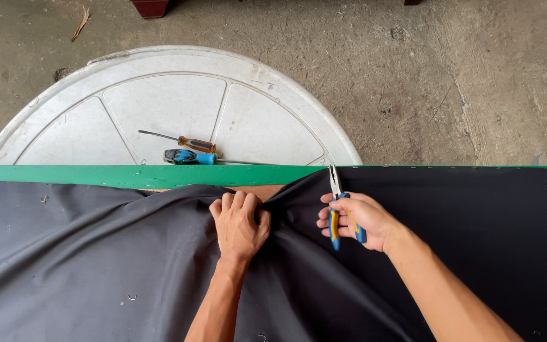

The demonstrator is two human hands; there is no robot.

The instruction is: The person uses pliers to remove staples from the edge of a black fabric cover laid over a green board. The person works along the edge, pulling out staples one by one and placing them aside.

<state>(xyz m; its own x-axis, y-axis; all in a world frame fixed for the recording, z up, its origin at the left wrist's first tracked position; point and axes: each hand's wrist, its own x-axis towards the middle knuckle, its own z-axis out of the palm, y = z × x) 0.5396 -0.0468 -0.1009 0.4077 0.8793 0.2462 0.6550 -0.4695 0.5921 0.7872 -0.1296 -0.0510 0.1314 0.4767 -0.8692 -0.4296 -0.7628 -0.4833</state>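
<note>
Left hand point(240, 225) bunches the black cloth point(96, 266) at the green edge point(128, 175), baring wood; right hand point(356, 221) grips pliers point(337, 202), tips up, clear of the cloth.

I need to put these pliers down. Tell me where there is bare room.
The white round lid is bare left of and above the two screwdrivers. The flat black fabric right of the right hand is free. The bunched fabric around the left hand is crowded.
</note>
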